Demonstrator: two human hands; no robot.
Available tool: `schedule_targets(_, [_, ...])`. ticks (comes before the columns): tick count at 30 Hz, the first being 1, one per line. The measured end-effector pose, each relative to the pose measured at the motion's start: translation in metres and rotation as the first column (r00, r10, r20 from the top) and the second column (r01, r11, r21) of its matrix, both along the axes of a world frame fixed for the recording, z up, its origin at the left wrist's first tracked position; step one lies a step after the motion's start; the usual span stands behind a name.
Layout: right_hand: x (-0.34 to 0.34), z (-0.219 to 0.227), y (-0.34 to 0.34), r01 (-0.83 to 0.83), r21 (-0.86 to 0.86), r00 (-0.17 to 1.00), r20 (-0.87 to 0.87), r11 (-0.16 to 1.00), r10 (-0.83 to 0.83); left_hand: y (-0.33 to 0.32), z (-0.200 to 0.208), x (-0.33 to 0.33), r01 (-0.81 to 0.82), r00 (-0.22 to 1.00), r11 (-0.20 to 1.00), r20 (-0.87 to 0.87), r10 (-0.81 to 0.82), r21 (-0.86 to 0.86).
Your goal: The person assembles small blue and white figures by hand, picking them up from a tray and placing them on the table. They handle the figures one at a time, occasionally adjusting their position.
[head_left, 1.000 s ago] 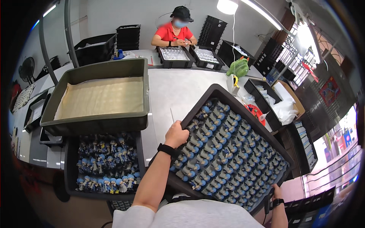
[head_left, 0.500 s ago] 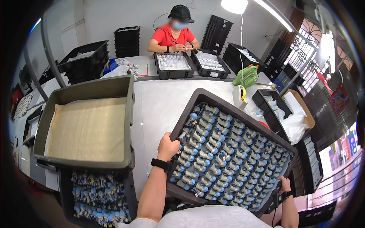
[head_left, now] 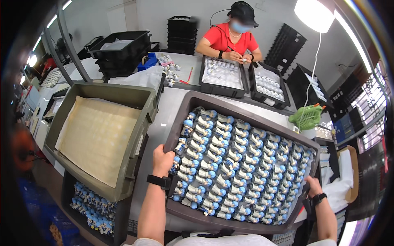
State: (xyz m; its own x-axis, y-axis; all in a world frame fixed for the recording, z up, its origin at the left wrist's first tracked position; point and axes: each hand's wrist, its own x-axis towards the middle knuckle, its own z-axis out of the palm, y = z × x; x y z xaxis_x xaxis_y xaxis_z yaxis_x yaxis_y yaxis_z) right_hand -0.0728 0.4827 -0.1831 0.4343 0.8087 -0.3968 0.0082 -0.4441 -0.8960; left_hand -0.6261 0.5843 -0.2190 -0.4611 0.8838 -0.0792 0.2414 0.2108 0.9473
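Note:
A large dark tray (head_left: 251, 117) full of rows of small blue-and-white figurines (head_left: 217, 156) hangs in front of me, slightly slanted. My left hand (head_left: 163, 160) is closed around its left rim. On the right side, my right hand (head_left: 314, 187) grips the tray's edge, with its fingers partly hidden. To the left stands an olive-brown bin (head_left: 133, 166), its floor covered by a tan sheet (head_left: 98, 137). Below that bin, a dark bin (head_left: 121, 223) holds more blue figurines (head_left: 92, 211).
Across the white table, a person in a red top (head_left: 223, 41) handles a small white piece behind two black trays (head_left: 223, 91) of white parts. A green basket (head_left: 307, 117) stands far right beside a hanging cord (head_left: 315, 69). Black crates (head_left: 123, 53) are stacked far left.
The tray of figurines has moved left toward the olive-brown bin, still held in both hands. The view has turned, so the background sits farther right.

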Motion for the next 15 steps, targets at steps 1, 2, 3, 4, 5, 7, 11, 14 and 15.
schedule_targets(1, [-0.006, 0.005, 0.023, 0.017, -0.010, 0.997, 0.069, 1.000, -0.016, 0.011, -0.001, -0.007, -0.010, 1.000, 1.000, 0.017, 0.010, -0.013])
schedule_targets(2, [-0.009, 0.009, 0.044, 0.036, -0.017, 0.990, 0.138, 0.999, -0.033, 0.020, -0.001, -0.012, -0.024, 0.999, 0.999, 0.026, 0.024, -0.025])
schedule_targets(3, [-0.017, 0.060, 0.065, 0.013, -0.242, 0.964, 0.259, 0.970, 0.052, 0.006, 0.013, -0.028, -0.059, 0.996, 0.986, 0.050, 0.067, -0.158])
schedule_targets(4, [-0.024, 0.064, 0.089, -0.084, -0.211, 0.967, 0.218, 0.974, 0.131, 0.012, 0.017, -0.041, -0.097, 0.994, 0.984, 0.033, 0.103, -0.150])
schedule_targets(5, [-0.017, 0.051, 0.108, -0.147, -0.232, 0.959, 0.205, 0.961, 0.196, 0.024, 0.011, -0.043, -0.093, 0.990, 0.985, 0.088, 0.107, -0.145])
schedule_targets(7, [-0.008, 0.020, 0.142, -0.234, -0.219, 0.939, 0.201, 0.947, 0.279, 0.045, 0.003, -0.044, -0.089, 0.992, 0.981, 0.069, 0.102, -0.170])
schedule_targets(11, [-0.014, 0.031, 0.171, -0.237, -0.323, 0.890, 0.305, 0.916, 0.338, 0.054, -0.010, -0.053, -0.086, 0.982, 0.951, 0.136, 0.131, -0.297])
schedule_targets(14, [-0.005, 0.006, 0.191, -0.215, -0.376, 0.849, 0.384, 0.901, 0.363, 0.069, -0.025, -0.050, -0.080, 0.983, 0.939, 0.129, 0.130, -0.336])
schedule_targets(15, [-0.002, 0.002, 0.198, -0.205, -0.419, 0.829, 0.406, 0.884, 0.385, 0.075, -0.028, -0.046, -0.069, 0.985, 0.931, 0.122, 0.120, -0.358])
